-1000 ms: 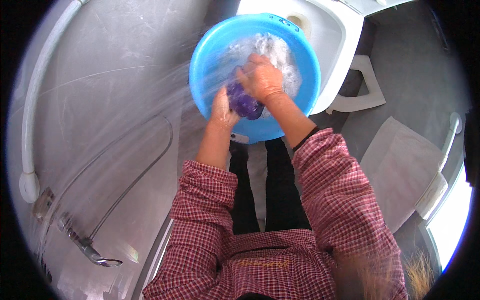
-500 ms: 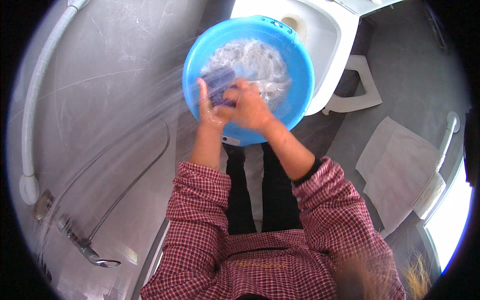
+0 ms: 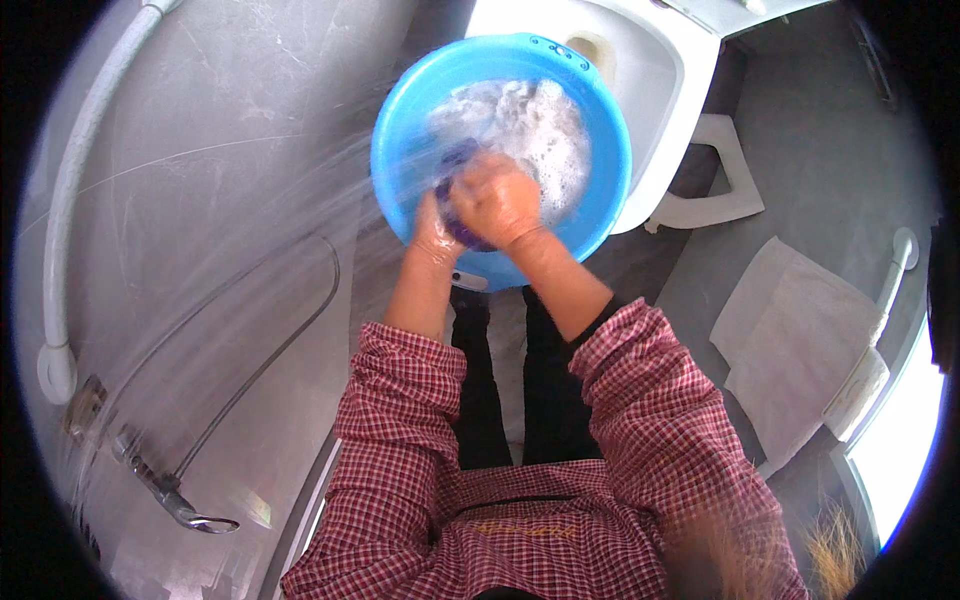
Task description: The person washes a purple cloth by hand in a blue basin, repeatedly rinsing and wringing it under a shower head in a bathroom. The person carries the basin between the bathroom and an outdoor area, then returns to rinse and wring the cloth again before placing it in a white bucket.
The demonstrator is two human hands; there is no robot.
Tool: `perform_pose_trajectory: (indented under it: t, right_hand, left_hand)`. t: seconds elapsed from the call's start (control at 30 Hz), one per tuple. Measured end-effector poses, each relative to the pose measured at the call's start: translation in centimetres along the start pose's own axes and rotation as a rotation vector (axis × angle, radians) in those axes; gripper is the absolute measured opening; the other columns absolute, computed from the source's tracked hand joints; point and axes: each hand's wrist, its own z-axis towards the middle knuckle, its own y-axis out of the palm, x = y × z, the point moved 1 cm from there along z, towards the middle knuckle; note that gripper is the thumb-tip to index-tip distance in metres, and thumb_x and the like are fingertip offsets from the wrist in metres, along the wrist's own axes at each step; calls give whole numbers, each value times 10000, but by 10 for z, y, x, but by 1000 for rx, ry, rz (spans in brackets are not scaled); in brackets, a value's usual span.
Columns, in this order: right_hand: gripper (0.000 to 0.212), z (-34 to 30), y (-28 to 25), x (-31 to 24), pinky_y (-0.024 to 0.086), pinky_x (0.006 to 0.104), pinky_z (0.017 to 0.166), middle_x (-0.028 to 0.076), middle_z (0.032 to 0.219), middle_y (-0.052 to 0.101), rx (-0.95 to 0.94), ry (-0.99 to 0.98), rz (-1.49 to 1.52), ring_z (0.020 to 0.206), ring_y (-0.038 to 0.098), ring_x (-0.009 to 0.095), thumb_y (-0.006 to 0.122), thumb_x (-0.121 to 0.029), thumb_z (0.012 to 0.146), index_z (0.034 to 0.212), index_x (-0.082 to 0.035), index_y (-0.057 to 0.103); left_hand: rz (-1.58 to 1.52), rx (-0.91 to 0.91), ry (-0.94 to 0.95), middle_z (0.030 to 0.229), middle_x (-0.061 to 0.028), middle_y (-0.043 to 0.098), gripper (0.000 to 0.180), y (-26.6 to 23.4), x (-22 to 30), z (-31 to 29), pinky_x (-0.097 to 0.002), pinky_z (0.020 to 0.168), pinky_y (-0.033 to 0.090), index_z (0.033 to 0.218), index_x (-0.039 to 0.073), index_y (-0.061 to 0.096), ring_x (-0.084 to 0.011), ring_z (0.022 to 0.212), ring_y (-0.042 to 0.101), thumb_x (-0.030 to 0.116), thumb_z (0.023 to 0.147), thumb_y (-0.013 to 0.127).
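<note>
A dark purple oblong thing [image 3: 460, 155], whose kind I cannot make out, is held over a round blue basin [image 3: 400, 130]. My left hand [image 3: 434, 230] is wet and supports the purple thing from the near left, with its fingers mostly hidden behind it. Across the top of the purple thing, my right hand [image 3: 496, 198] is closed with its fingers curled down onto it, slightly blurred. Foamy water with white suds [image 3: 545, 140] fills the basin. Streaks of water spray [image 3: 330, 190] reach the basin and my hands from the lower left.
Beneath the basin's far right side is a white toilet [image 3: 645, 90]. A detached-looking white seat ring [image 3: 735, 180] is to its right. Chrome tap [image 3: 175, 495], hose [image 3: 290, 345] and white grab rail [image 3: 62, 230] line the left wall. A pale towel [image 3: 795, 340] hangs at right.
My right hand has closed over the purple thing, covering more of it. The purple thing has tilted more upright. White suds show more thickly in the basin.
</note>
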Motion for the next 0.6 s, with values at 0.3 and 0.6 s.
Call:
perform_pose_trajectory:
  t: [0.3, 0.6]
  right_hand:
    - [536, -12, -80, 89, 425, 500, 928, 70, 1335, 428, 123, 163, -524, 1179, 420, 390, 730, -320, 742, 1237, -251, 536]
    - [348, -55, -56, 177, 512, 394, 627, 165, 932, 587, -281, 1212, 1058, 768, 606, 280, 627, -57, 766, 1053, 108, 521]
  left_hand:
    - [334, 422, 105, 1394, -139, 362, 607, 31, 1, -11, -661, 903, 370, 1370, 140, 324, -400, 1216, 408, 379, 877, 587]
    - [1469, 631, 444, 1415, -200, 386, 630, 40, -8, -23, -382, 974, 418, 1395, 1, 350, -298, 1248, 434, 228, 862, 596]
